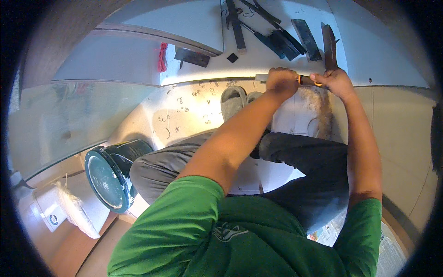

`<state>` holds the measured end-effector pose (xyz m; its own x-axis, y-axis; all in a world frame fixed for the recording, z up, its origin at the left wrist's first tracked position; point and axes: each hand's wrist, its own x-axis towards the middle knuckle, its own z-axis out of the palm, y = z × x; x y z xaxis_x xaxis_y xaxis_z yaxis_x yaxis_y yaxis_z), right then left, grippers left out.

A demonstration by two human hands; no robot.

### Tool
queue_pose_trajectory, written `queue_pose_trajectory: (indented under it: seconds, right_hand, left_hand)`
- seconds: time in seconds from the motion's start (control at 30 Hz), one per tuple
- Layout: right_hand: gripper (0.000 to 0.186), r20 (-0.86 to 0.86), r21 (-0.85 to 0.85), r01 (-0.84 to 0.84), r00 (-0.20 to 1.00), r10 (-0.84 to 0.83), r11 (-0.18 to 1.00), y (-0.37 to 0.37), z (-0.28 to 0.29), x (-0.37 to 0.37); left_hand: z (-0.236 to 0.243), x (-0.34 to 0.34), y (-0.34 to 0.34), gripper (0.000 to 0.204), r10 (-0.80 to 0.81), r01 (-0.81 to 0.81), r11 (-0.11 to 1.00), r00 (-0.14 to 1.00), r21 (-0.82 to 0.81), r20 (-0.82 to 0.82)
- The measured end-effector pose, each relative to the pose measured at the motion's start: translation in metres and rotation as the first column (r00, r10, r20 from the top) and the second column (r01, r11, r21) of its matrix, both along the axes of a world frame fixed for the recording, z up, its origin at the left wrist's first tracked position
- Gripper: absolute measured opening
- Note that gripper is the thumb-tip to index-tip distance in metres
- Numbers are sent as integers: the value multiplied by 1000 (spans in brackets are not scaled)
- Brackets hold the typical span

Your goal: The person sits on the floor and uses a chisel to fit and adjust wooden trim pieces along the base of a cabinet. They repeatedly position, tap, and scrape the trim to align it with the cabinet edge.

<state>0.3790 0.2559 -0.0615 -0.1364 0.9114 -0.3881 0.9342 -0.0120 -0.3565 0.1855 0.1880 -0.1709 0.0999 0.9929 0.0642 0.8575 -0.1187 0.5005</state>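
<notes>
The person is crouching on the floor, grey-trousered knees drawn up, with a dark green bucket (pixel 113 173) lying tipped on its side to the left of the knees, its paint-smeared round face turned toward the camera. A white crumpled bag (pixel 76 210) is sitting nearer than the bucket, further left. A pair of grey slippers (pixel 235 99) is showing beyond the knees.

Beyond the slippers, both arms are reaching to the edge of a white panel (pixel 277 57). The left hand (pixel 282 81) is wrapping its fingers closed over the grey blade of a hand tool (pixel 307 81), which is lying along the panel edge. The right hand (pixel 338 82) is gripping the tool's orange-and-dark handle, fingers curled shut about it, just right of the left hand.

Progress, as judged: the edge work is appearing well under way. Curled shavings (pixel 194 99) are littering the floor left of the slippers (a fair quantity, suggesting repeated passes). The stretch of edge beyond the right hand is not readable for finish, so the remainder cannot be told.

Beyond the tool, on the panel, several dark flat strips and long-handled tools (pixel 277 34) are lying fanned out. A red cord (pixel 162 56) is lying well left of them.
</notes>
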Motion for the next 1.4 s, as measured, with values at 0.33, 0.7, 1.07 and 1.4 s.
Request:
queue_pose_trajectory:
  seconds: [0.33, 0.7, 1.07, 1.4]
  right_hand:
    - [72, -46, -1, -29, 998, 29, 1000, -7, -6, -1]
    - [63, -160, 20, -9, 987, 12, 1000, -14, -12, -14]
    - [69, -42, -15, -32, 999, 32, 999, -20, -3, -24]
    - [75, -88, -8, -62, 994, 61, 998, -25, -29, -33]
  left_hand:
    - [-2, -8, -7, 19, -35, 34, 999, 999, -28, -24]
    - [-5, -21, -3, 17, -27, 27, 1000, 999, -8, -47]
    - [-8, -31, -13, 17, -38, 38, 999, 999, -13, -8]
    - [-7, -54, -17, 13, -69, 69, 998, 996, -7, -48]
